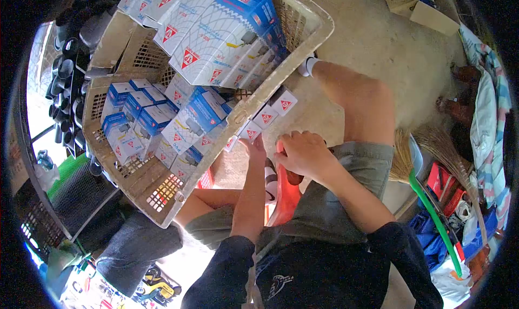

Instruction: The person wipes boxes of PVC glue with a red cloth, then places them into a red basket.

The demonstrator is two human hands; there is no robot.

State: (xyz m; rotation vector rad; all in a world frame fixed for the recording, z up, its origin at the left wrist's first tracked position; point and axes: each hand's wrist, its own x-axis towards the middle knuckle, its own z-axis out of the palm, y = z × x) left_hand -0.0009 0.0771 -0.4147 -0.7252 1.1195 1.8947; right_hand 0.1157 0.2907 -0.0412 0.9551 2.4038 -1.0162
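Hands meet low: your left hand (258, 148) pinches a small white box (250, 132) beside the basket (303, 49); your right hand (304, 153) grips the red stool (285, 193).

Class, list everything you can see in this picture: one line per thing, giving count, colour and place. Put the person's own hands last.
basket: one, beige plastic, left and centre, tilted toward the person.
boxes: many, too many to count, blue and white with red triangles, piled in the basket.
small boxes: a few, white with red triangles, just outside the basket rim.
stool: one, red, between the knees.
broom: one, straw head with a green handle, right.
cardboard box: one, brown, top right on the floor.
black pipe parts: many, far left.
left hand: fingers by the small boxes.
right hand: on the stool's top edge.
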